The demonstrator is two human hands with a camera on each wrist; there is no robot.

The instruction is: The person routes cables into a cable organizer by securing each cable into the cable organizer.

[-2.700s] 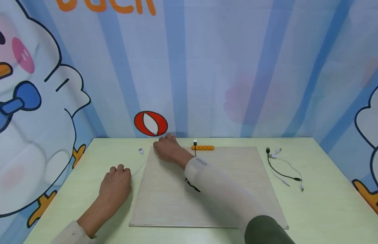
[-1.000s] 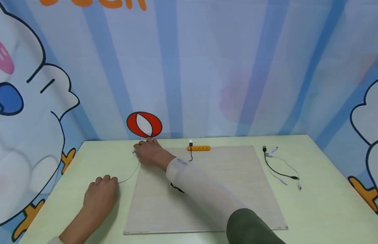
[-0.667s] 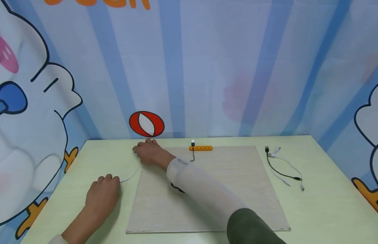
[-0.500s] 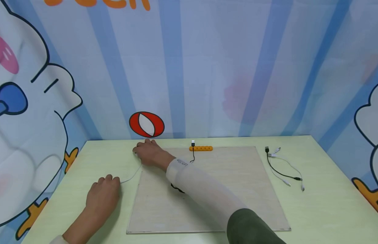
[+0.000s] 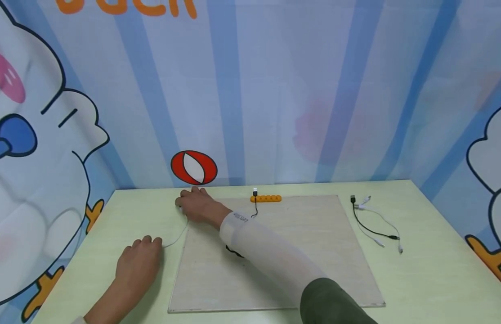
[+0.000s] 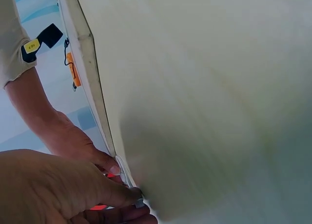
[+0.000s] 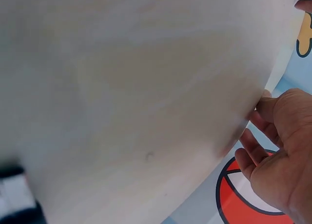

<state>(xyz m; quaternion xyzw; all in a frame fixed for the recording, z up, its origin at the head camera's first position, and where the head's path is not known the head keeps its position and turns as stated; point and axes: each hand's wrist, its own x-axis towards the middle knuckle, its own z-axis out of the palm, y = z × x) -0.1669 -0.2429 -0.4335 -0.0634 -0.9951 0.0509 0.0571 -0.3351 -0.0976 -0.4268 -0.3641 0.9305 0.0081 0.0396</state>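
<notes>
A thin white USB cable [image 5: 176, 238] runs between the two hands on the left of the table. My left hand [image 5: 139, 265] pinches its near end; in the left wrist view a small light connector [image 6: 139, 203] shows at the fingertips. Farther back, my right hand [image 5: 199, 204] grips the cable's other end, beside the grey board's far left corner. The right hand covers most of the USB plug there. In the right wrist view the thumb and forefinger of the right hand [image 7: 282, 141] come together at the table surface, with the cable mostly out of sight.
A grey board [image 5: 307, 270] lies mid-table under the right forearm. At its far edge sits an orange cable holder [image 5: 270, 198] with a black USB cable [image 5: 256, 206] in it, partly hidden by the sleeve. Several black and white cables [image 5: 373, 233] lie at right. A printed curtain [image 5: 275, 90] stands behind.
My right hand has moved left from the board's far left corner onto the white cable's USB plug, which lay uncovered before. My left hand has shifted slightly nearer, still holding the other end.
</notes>
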